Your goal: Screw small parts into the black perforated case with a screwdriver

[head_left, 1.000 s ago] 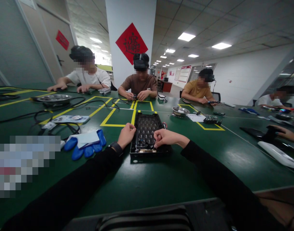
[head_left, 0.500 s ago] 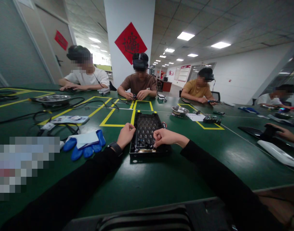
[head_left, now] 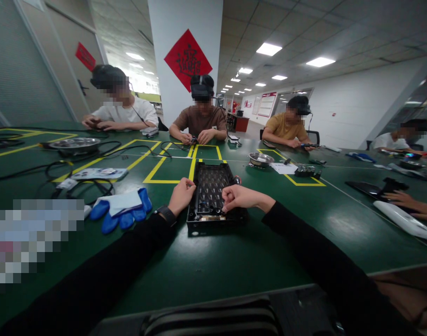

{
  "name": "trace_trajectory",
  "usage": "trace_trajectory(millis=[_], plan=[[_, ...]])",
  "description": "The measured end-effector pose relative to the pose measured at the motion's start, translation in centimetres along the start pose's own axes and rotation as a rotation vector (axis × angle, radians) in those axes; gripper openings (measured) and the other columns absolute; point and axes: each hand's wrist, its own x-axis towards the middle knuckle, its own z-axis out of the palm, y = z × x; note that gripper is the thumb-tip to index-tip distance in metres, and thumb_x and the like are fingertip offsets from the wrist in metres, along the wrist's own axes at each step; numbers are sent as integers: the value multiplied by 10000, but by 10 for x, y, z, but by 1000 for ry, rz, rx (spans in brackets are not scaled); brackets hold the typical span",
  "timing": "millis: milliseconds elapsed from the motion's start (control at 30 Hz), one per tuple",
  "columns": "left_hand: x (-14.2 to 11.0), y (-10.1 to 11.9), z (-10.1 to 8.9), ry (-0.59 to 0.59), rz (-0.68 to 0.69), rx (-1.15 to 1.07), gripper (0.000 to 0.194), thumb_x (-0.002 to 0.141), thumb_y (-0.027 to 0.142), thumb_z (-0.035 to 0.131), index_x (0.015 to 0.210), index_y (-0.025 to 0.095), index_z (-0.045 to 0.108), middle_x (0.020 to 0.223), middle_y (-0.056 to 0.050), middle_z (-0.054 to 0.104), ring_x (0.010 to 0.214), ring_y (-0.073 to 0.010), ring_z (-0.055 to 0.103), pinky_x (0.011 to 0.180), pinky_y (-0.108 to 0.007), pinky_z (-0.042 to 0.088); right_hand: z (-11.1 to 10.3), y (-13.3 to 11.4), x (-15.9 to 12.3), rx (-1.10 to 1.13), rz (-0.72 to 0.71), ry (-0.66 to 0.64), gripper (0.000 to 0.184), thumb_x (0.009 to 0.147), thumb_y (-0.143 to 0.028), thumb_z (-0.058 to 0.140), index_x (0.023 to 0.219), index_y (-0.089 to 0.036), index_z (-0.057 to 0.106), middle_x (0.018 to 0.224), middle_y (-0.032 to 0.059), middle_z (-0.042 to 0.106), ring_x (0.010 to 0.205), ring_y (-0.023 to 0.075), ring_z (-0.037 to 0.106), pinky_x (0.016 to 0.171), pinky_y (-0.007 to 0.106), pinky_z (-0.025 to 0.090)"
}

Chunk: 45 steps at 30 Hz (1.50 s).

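A black, shallow rectangular housing point(head_left: 212, 186) with a patterned inner floor lies on the green table in front of me. Along its near end runs a pale strip point(head_left: 212, 218) with small parts around it. My left hand point(head_left: 182, 194) is closed beside the housing's left edge, thumb and fingers pinched together; whatever they hold is too small to make out. Over the near right part of the housing, my right hand point(head_left: 237, 196) is curled in a pinch, fingertips low by the strip. Its fingers hide what is between them. A small red, shiny round object point(head_left: 238, 179) sits just past the right edge.
Blue-and-white gloves point(head_left: 124, 210) and black cables point(head_left: 90, 189) lie to the left. Metal bowls point(head_left: 261, 159) and a black part point(head_left: 307, 171) stand farther back. A white casing point(head_left: 404, 219) lies at right, near another person's hand point(head_left: 409, 199). Several co-workers sit around the table.
Both my hands stay nearly in place at the housing; the view has shifted slightly. At right, the other person's hand has moved lower and its fingers now show spread.
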Motion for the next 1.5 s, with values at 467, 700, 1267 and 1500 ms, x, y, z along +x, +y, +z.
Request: trace_trajectory(millis=[467, 700, 1267, 1500], plan=[[-1, 1, 0, -3, -1, -17, 82, 773, 262, 501, 804, 187, 513, 665, 7, 530, 642, -152, 518, 590, -249, 356, 1, -3, 0, -150, 22, 34, 331, 560, -263, 755, 659, -160, 458, 547, -69, 510, 491, 59, 464, 455, 170, 316], [1, 0, 1, -7, -3, -15, 91, 774, 266, 498, 818, 187, 513, 662, 11, 525, 635, -148, 518, 585, -247, 358, 1, -7, -2, -127, 13, 1, 297, 577, -273, 747, 671, -150, 493, 562, -51, 558, 509, 66, 496, 472, 172, 336], [0, -1, 1, -2, 3, -18, 90, 772, 274, 501, 803, 190, 512, 657, 13, 533, 632, -148, 523, 587, -249, 358, -2, -5, -3, 3, -23, -33, 351, 544, -299, 779, 693, -147, 500, 613, -34, 579, 586, 90, 546, 540, 199, 399], [1, -3, 2, 3, 13, -16, 88, 776, 272, 498, 806, 191, 511, 651, 16, 526, 627, -148, 521, 582, -248, 359, 2, -6, -4, -32, -33, -16, 362, 531, -315, 787, 677, -145, 502, 599, -36, 566, 563, 82, 524, 513, 190, 380]])
